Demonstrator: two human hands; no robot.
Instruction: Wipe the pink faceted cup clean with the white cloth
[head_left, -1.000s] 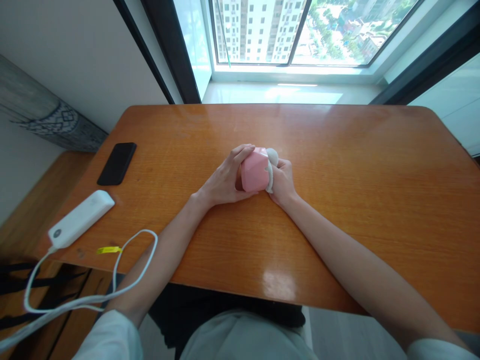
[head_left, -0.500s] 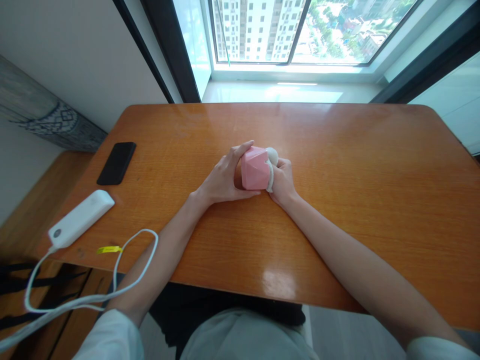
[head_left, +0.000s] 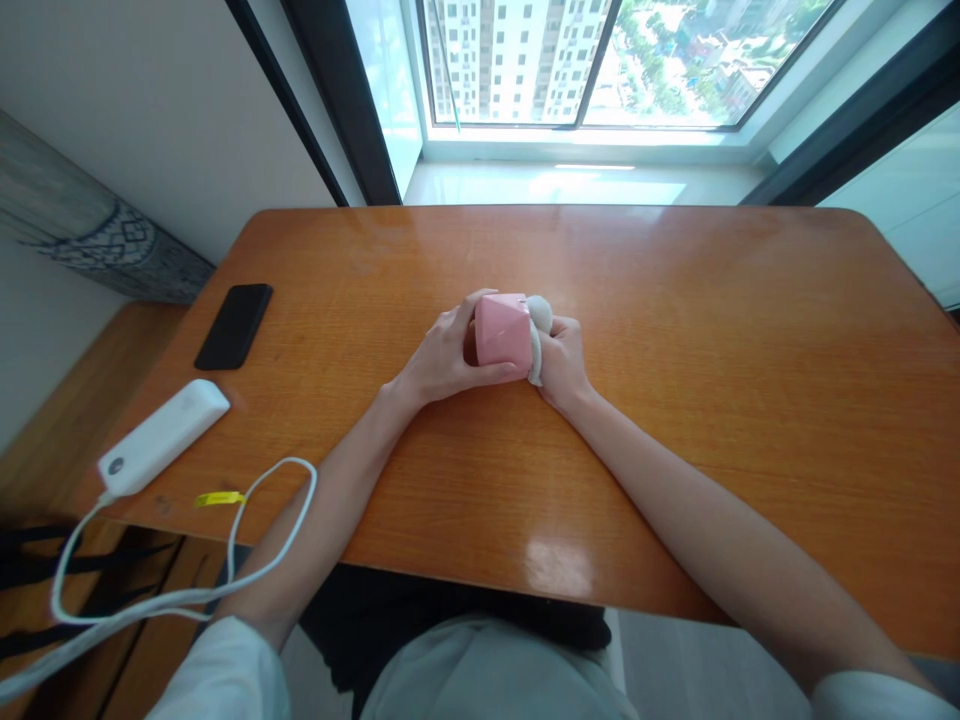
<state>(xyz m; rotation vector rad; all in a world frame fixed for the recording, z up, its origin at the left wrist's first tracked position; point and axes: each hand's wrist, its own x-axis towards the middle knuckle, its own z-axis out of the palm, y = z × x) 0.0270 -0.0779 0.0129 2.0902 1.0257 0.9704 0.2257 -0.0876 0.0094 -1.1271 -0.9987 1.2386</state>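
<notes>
Above the middle of the table is a pink faceted object (head_left: pixel 503 332), roughly cup-sized, whose exact kind I cannot make out. My left hand (head_left: pixel 448 352) grips it from the left, fingers over its far side and thumb along its near side. On its right side is a whitish soft-looking piece (head_left: pixel 540 314) with a rounded bulge at the top and a narrow strip below. My right hand (head_left: pixel 564 362) is closed on this whitish piece, its fingertips partly hidden behind it. Whether that piece is attached to the pink object, I cannot tell.
A black phone (head_left: pixel 233 327) lies on the wooden table (head_left: pixel 712 400) at the left. Nearer is a white power strip (head_left: pixel 163 437); its white cable (head_left: pixel 262 572), with a yellow tag (head_left: pixel 219 499), loops past my left forearm. A window (head_left: pixel 585 70) stands beyond the table.
The pink object has shifted slightly left and turned a little. My left fingers and thumb, more spread before, have closed against it. My right hand stays at the whitish piece.
</notes>
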